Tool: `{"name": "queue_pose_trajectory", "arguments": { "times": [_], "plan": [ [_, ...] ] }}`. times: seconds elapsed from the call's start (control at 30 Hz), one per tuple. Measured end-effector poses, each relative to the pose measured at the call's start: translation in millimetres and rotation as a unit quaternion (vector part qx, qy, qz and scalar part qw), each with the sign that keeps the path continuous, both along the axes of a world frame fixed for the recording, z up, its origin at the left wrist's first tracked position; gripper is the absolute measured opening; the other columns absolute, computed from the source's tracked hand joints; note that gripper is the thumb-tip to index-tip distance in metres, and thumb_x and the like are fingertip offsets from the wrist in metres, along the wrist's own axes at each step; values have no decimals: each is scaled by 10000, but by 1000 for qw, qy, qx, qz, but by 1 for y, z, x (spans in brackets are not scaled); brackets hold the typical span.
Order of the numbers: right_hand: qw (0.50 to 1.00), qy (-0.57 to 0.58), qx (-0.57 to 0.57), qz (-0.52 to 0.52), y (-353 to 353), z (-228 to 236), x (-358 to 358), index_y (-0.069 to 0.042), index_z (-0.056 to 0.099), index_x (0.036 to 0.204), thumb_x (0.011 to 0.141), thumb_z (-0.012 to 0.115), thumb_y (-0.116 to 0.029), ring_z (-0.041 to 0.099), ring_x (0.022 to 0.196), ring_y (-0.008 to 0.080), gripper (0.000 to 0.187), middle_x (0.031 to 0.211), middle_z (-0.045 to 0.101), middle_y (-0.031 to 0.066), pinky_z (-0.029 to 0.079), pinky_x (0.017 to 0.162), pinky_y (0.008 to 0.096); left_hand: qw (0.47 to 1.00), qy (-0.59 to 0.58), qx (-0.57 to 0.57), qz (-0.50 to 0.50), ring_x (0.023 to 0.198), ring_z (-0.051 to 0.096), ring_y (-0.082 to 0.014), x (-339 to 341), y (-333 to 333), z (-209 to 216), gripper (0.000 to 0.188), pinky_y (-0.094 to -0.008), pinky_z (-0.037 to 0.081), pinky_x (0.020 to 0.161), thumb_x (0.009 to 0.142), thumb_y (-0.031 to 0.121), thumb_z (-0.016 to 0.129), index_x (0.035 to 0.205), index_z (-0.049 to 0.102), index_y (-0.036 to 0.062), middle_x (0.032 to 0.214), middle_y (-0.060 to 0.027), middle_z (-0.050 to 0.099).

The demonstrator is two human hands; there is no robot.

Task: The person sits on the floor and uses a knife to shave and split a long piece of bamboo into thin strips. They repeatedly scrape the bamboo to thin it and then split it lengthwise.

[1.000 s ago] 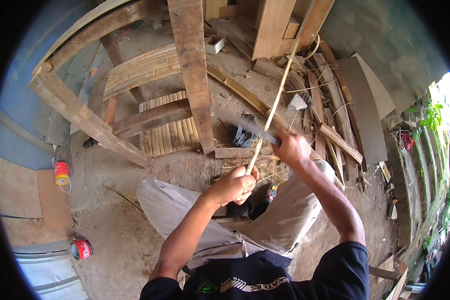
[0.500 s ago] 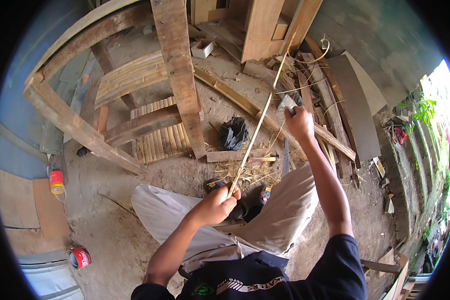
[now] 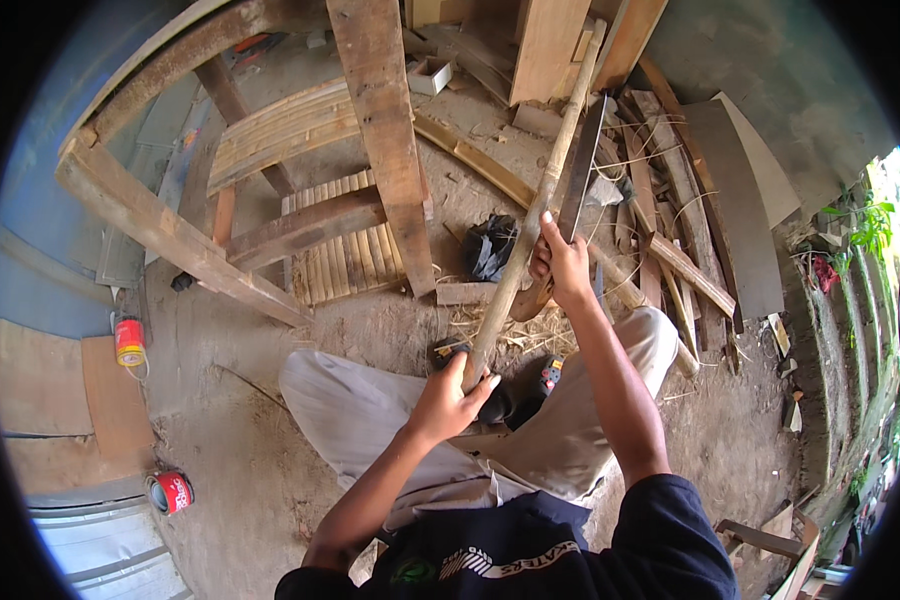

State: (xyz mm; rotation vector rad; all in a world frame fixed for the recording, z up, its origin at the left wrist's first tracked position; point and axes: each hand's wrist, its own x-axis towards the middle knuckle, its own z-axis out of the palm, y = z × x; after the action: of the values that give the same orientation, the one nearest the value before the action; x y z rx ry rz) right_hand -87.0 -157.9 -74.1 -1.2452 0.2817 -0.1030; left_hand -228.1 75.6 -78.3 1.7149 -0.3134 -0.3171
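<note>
A long pale wooden or bamboo pole (image 3: 555,165) slants away from me, up and to the right. My left hand (image 3: 445,400) is closed around its near end, above my lap. My right hand (image 3: 565,262) is closed on a handsaw (image 3: 582,165), whose dark blade points away beside the pole's right side. Part of the brown handle shows below the fingers. The right fingers lie against the pole or very close to it; whether they also grip it I cannot tell.
A wooden frame chair (image 3: 390,150) with bamboo slats stands at left. Past my feet lie a black plastic bag (image 3: 490,248) and shavings (image 3: 510,330). Scrap planks (image 3: 675,150) are piled at right. A red can (image 3: 170,492) and a red-yellow can (image 3: 130,340) are at left.
My right hand has moved left and slightly nearer, beside the pole, and now has the handsaw. What my left hand holds looks much thicker than the thin strip seen before.
</note>
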Motion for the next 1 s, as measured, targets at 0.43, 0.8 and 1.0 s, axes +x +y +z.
{"name": "queue_pose_trajectory", "arguments": {
  "times": [0.43,0.8,1.0],
  "plan": [
    [701,-164,-684,119,5,-16,-86,-133,671,805,670,692,-205,662,660,288,154,743,662,58,503,585,451,993,90,-78,-16,548,480,-70,42,-20,27,153,-305,414,511,904,100,601,985,563,-25,694,-32,569],
    [697,-57,-715,16,-13,29,-49,-79,671,730,752,725,-230,649,520,280,163,607,645,104,541,538,398,944,259,-198,-57,405,368,-36,29,-15,54,104,-227,298,361,924,47,554,937,458,85,639,41,440],
    [585,-122,-788,151,-43,40,-28,-181,718,957,807,625,-241,686,642,219,187,754,703,60,571,620,398,941,250,-196,-117,403,380,-26,17,5,54,142,-221,306,355,930,66,583,931,444,96,628,58,429]
  ]
}}
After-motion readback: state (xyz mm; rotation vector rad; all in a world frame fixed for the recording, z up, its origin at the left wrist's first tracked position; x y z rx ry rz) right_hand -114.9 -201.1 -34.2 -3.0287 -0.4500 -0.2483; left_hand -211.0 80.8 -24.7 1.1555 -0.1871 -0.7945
